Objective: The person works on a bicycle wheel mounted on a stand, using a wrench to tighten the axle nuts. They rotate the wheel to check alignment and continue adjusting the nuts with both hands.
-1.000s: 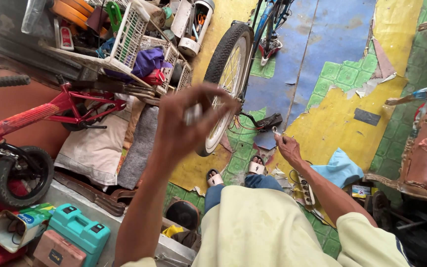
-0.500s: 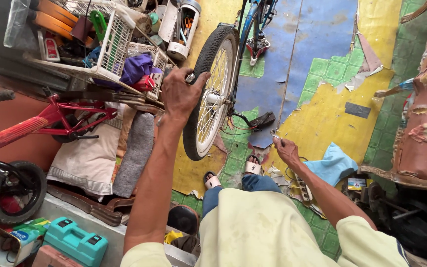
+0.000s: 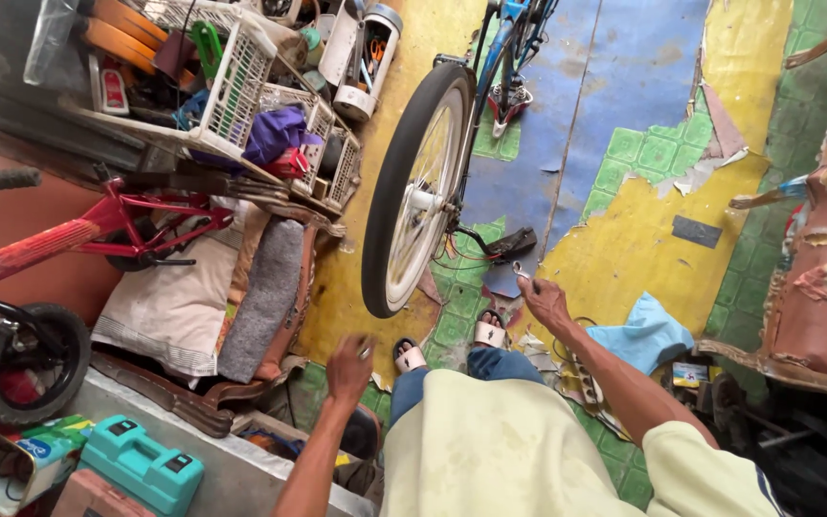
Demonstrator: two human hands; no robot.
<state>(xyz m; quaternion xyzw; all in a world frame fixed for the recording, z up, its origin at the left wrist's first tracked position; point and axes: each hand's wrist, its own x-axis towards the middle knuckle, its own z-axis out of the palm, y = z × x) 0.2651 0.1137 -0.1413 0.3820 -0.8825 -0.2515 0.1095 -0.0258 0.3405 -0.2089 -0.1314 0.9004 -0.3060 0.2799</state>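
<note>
- Left hand point(image 3: 349, 367) low in frame, fingers curled narrow round a small pale bit at the fingertips; too blurred to say what it is. Hand is clear of the wheel, below and left of it.
- Right hand point(image 3: 544, 299) reaching forward, fingers pinched on a small silvery metal tool point(image 3: 521, 271); its tip pointing up and away toward the bike's pedal point(image 3: 512, 241).
- Black-tyred bicycle wheel with silver rim and spokes point(image 3: 415, 196) stands upright on the floor, long axis running from bottom near the feet up toward the blue bicycle frame point(image 3: 511, 38); hub point(image 3: 422, 201) faces right.
- Wheel sits between both hands, just ahead of the white sandals point(image 3: 490, 331).
- Left side: red child's bike point(image 3: 69, 235), white plastic baskets full of clutter point(image 3: 241, 77), grey and cream cushions point(image 3: 212, 297).
- Teal plastic case point(image 3: 141, 464) at bottom left.
- Light blue cloth point(image 3: 645, 332) on the peeling yellow, blue and green floor point(image 3: 624, 96), right of right hand.
</note>
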